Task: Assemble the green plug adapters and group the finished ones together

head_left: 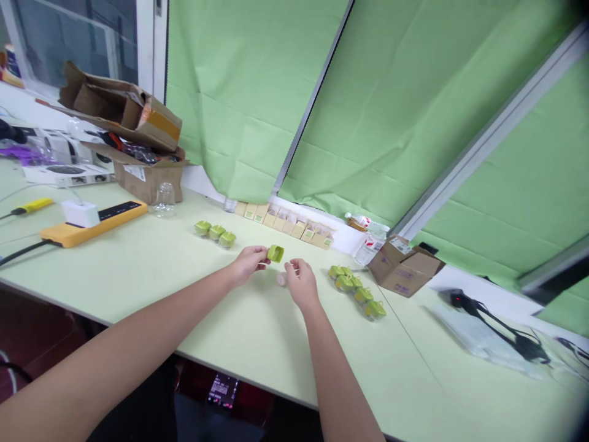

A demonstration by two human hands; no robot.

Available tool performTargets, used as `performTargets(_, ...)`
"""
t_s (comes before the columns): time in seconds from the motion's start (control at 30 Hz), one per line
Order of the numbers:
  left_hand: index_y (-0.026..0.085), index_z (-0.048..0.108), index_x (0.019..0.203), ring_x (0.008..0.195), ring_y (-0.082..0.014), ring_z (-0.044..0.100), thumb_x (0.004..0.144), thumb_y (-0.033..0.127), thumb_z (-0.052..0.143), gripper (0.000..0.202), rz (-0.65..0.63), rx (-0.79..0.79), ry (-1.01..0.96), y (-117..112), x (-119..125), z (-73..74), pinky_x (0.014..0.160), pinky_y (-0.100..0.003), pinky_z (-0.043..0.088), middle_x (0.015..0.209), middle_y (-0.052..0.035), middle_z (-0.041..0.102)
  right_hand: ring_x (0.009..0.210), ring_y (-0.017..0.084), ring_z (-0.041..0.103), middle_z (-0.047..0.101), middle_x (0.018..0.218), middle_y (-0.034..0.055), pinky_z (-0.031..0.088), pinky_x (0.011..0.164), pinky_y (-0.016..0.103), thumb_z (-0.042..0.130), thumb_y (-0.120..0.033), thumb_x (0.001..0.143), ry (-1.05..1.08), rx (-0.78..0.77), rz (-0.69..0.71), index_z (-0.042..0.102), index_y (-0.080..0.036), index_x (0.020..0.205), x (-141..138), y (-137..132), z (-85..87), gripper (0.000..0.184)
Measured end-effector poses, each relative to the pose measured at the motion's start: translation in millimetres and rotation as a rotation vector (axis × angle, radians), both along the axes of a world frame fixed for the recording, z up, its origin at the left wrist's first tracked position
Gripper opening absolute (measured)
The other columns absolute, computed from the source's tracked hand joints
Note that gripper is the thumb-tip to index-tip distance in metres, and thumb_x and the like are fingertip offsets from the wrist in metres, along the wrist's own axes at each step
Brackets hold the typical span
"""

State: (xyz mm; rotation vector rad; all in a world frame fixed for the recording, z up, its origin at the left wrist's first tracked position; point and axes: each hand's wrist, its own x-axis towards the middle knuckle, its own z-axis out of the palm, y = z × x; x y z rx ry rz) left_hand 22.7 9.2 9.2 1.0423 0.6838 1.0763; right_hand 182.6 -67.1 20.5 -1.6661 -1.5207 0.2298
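Note:
My left hand (249,265) pinches a small green lid (275,253), tilted so that its hollow underside faces right. Just beside it, my right hand (300,281) has its fingers curled round a small pale, see-through cup (282,279), which the fingers partly hide. The lid and the cup are apart, both over the table (239,319). To the left stands a short row of small clear containers with green lids (215,232). More green-lidded containers (356,287) stand in a slanting cluster to the right of my right hand.
Several small cardboard boxes (285,222) line the back edge. Plastic bottles (369,248) and an opened carton (405,265) stand at back right. A yellow power strip (94,224), a clear jar (165,199) and stacked cartons (150,178) are leftward. Cables (501,328) lie far right.

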Motion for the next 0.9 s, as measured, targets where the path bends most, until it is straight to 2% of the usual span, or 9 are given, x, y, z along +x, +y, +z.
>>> performTargets(0.1,0.013,0.066,0.071,0.066,-0.0112,0.054,0.062,0.037,0.078,0.029,0.055,0.016,0.002,4.8,-0.2,-2.0,0.059,-0.024,0.040,0.070,-0.0025,0.060,0.090,0.022,0.060,0.063,0.103,0.0106,0.045,0.083,0.034,0.062,-0.038,0.077,-0.202,-0.144,0.052,0.065,-0.021,0.107,5.0,1.7,-10.7,0.035)
performTargets(0.2,0.013,0.065,0.072,0.065,-0.0112,0.054,0.063,0.037,0.076,0.027,0.086,0.036,0.026,7.2,-0.7,-2.5,0.059,-0.024,0.041,0.069,-0.0021,0.059,0.084,0.020,0.061,0.065,0.099,0.0083,0.046,0.082,0.034,0.061,-0.027,0.075,-0.250,-0.143,0.104,0.065,-0.022,0.108,6.3,3.1,-15.7,0.033)
performTargets(0.33,0.013,0.064,0.072,0.066,-0.0124,0.055,0.067,0.038,0.073,0.026,0.108,0.066,0.081,8.8,-2.1,-3.2,0.059,-0.025,0.041,0.068,-0.0027,0.059,0.073,0.016,0.063,0.065,0.107,0.0073,0.051,0.075,0.032,0.061,-0.026,0.073,0.034,-0.014,0.076,0.061,-0.022,0.114,5.0,7.0,-9.3,0.041)
performTargets(0.43,0.013,0.065,0.075,0.068,-0.0136,0.056,0.070,0.040,0.070,0.028,0.117,0.115,0.134,9.0,-1.9,-4.9,0.059,-0.025,0.043,0.071,-0.0036,0.061,0.073,0.017,0.065,0.067,0.101,0.0051,0.054,0.072,0.032,0.069,-0.030,0.069,0.326,0.032,0.079,0.061,-0.022,0.114,3.1,9.0,-1.0,0.047)
performTargets(0.63,0.015,0.064,0.076,0.063,-0.0130,0.054,0.074,0.047,0.066,0.032,0.124,0.227,0.234,9.8,-1.3,-9.8,0.059,-0.026,0.044,0.069,-0.0022,0.060,0.081,0.020,0.070,0.068,0.102,0.0071,0.058,0.084,0.040,0.074,-0.041,0.070,0.883,0.022,0.248,0.064,-0.017,0.108,-1.5,8.5,8.5,0.046)
performTargets(0.77,0.016,0.063,0.077,0.062,-0.0128,0.055,0.076,0.050,0.066,0.034,0.110,0.259,0.257,10.1,-1.1,-11.8,0.060,-0.027,0.045,0.071,-0.0019,0.062,0.084,0.020,0.071,0.066,0.103,0.0051,0.058,0.087,0.041,0.080,-0.039,0.067,0.932,0.069,0.284,0.064,-0.019,0.103,-2.6,7.6,7.7,0.044)
performTargets(0.9,0.015,0.064,0.077,0.071,-0.0145,0.059,0.073,0.052,0.069,0.038,0.098,0.275,0.188,8.5,0.7,-10.6,0.070,-0.030,0.051,0.078,-0.0036,0.064,0.088,0.020,0.070,0.063,0.104,0.0040,0.059,0.088,0.041,0.082,-0.038,0.066,0.918,0.096,0.291,0.063,-0.019,0.096,-4.0,6.9,5.8,0.041)
